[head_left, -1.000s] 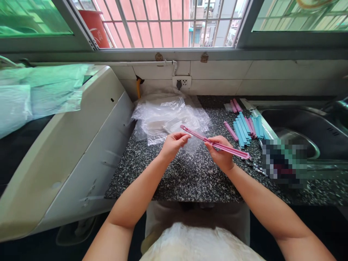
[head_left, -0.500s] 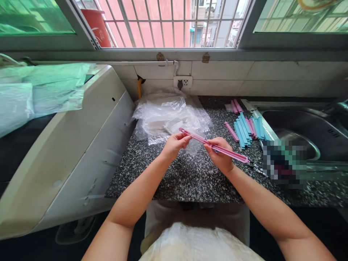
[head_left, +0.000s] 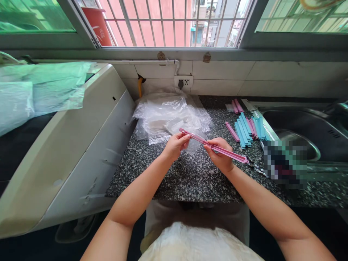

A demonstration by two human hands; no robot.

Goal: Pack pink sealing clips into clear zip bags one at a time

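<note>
A long pink bag sealing clip [head_left: 232, 154] slants over the counter, its left end higher in view than its right. My right hand [head_left: 221, 156] is closed around its middle, thumb on the near side. My left hand [head_left: 175, 146] is closed in a pinch at the clip's left end; the fingertips are partly hidden. Behind my hands lies a heap of clear plastic bags [head_left: 163, 116]. To the right are several blue clips [head_left: 243, 131] and several pink clips [head_left: 232, 131] in a loose pile.
Speckled granite counter [head_left: 179, 181] runs beneath my hands. A metal sink [head_left: 299, 112] is at the right, with a blurred-out item [head_left: 282, 163] before it. A pale slanted appliance [head_left: 92, 145] borders the left. A wall socket [head_left: 186, 81] is behind the bags.
My left hand has moved slightly right and come onto the clip's left end. The clip has shifted a little left and down at that end. My right hand keeps its hold.
</note>
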